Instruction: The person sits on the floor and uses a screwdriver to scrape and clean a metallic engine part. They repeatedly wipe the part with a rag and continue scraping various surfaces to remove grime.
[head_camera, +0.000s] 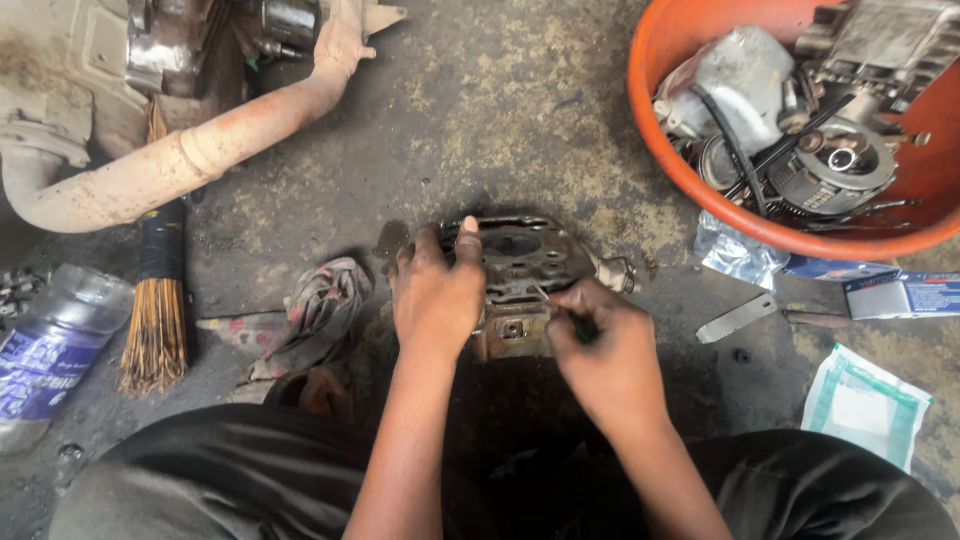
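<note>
**Fingers pinch a thin tool at the engine block**

Fingers (572, 322) of the right hand (600, 350) are closed tight on a thin dark tool (556, 309), its tip on the top face of the engine block (520, 265). Left hand (436, 295) clamps that block from its left side, thumb up on the rim, fingers wrapped round the edge. The block sits on the stained floor (500, 110) right in front of the person's knees, bore hole facing up.

Just left, a crumpled rag (318, 305). Further left, a brush (155, 320) with straw-coloured bristles, and a clear plastic bottle (50, 350) with a blue label lying on its side at the edge.

To the right, a white and green flat packet (865, 400) lies near the corner. Beyond it a metal blade (737, 317), then a long blue and white box (880, 290), touching a crinkled clear bag (735, 252).

Far right, an orange tub (660, 60) piled with grey engine parts. Far left, a rusty exhaust pipe (200, 150) runs off an engine.
</note>
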